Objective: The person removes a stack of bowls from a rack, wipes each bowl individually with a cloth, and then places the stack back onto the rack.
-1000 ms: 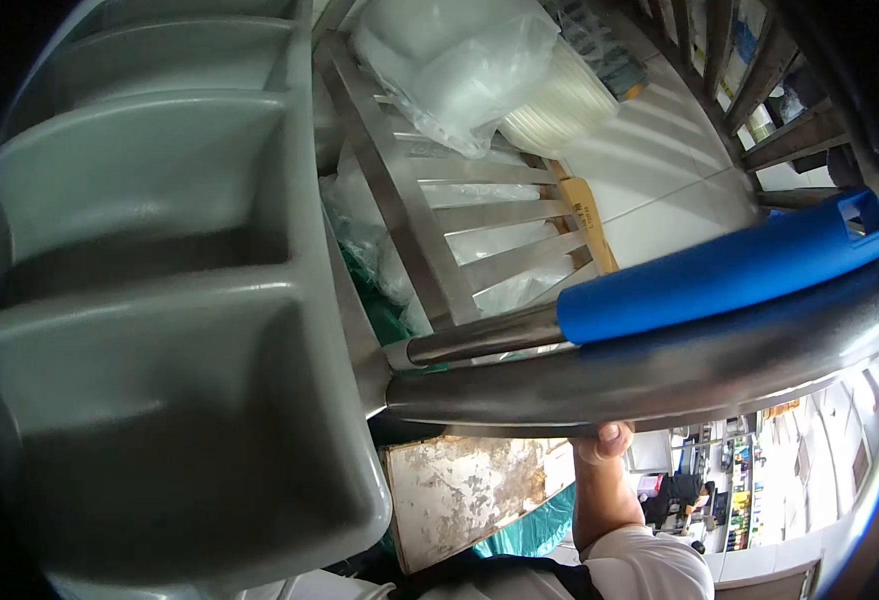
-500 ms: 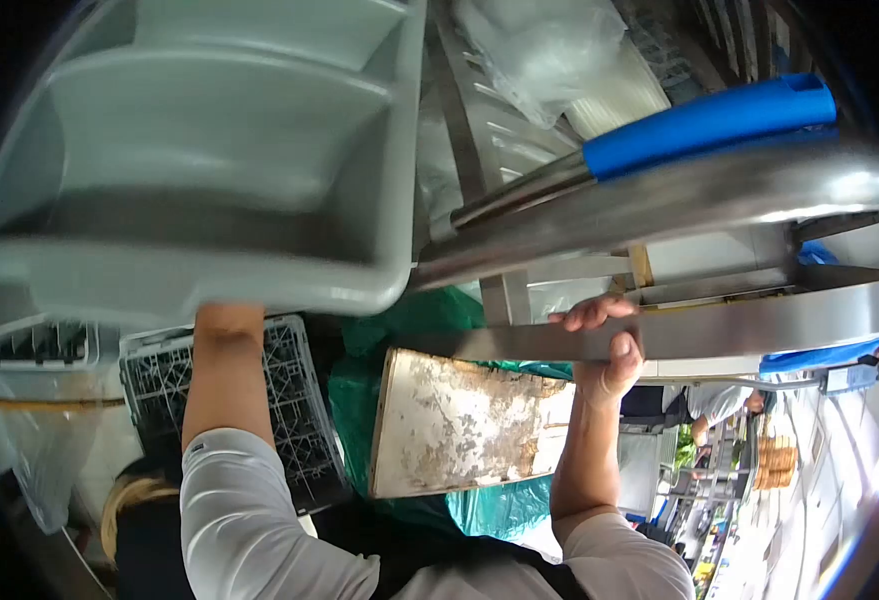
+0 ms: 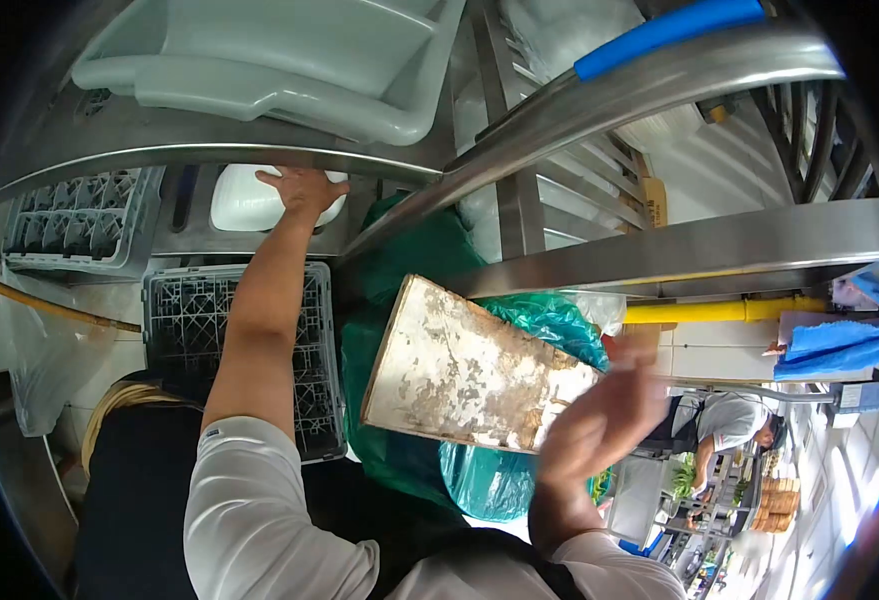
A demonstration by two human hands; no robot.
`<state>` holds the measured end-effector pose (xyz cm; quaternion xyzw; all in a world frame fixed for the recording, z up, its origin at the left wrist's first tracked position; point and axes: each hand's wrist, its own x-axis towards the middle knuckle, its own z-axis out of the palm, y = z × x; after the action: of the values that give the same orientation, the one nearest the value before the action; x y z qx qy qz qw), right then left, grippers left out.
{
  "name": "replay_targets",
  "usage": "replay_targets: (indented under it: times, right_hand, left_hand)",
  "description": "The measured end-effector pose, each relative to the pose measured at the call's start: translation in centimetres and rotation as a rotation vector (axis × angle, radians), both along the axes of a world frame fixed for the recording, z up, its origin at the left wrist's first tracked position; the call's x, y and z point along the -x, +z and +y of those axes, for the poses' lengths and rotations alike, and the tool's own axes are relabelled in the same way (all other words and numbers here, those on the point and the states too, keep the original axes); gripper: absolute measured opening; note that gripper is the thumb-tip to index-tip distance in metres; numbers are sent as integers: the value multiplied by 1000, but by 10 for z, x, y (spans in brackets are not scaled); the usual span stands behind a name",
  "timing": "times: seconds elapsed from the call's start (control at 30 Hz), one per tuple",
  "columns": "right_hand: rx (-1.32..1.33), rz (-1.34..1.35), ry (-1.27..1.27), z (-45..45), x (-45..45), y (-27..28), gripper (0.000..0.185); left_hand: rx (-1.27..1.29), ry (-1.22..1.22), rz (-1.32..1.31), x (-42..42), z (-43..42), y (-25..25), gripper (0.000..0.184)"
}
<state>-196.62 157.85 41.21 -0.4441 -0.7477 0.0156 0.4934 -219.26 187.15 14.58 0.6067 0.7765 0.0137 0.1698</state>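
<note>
My left hand (image 3: 304,190) reaches under the counter edge and lies on a glossy white dish (image 3: 244,205) with rounded corners. Its fingers are spread across the dish, and the far fingertips are partly hidden. The dish sits on a metal shelf below the grey plastic bin (image 3: 289,85). My right hand (image 3: 604,415) is raised beside a worn, stained white board (image 3: 469,370), apart from any object I can make out. Motion smears its fingers. Green plastic bags (image 3: 489,480) surround the board.
Below my left arm is a dark dish rack (image 3: 319,350); a grey compartment rack (image 3: 79,225) stands left of it. Metal rails (image 3: 699,240) and a blue-gripped handle (image 3: 669,40) cross the right side. A co-worker (image 3: 729,420) stands in the background.
My left hand has moved from beneath the grey bin's rim to the white dish. The bin appears higher and farther away. My right hand has come off the metal rail and lowered.
</note>
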Motion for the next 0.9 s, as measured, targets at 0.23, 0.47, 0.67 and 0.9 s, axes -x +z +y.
replay_targets:
  times: [0.23,0.47,0.67,0.9]
  right_hand:
    - [884,446,111,131,152,-167,52]
    - [1056,77,-389,313,154,-342,46]
    - [1314,749,-373,307,147,-334,54]
    - [1238,860,-251,350,126,-409,60]
  left_hand:
    - [-80,-34,-29,3,-22,7,86]
    - [29,-153,44,17,-12,-6,66]
    - [-278,-119,-75,48,-14,-30,57]
    - [-344,381,-427,167,-3,-119,84]
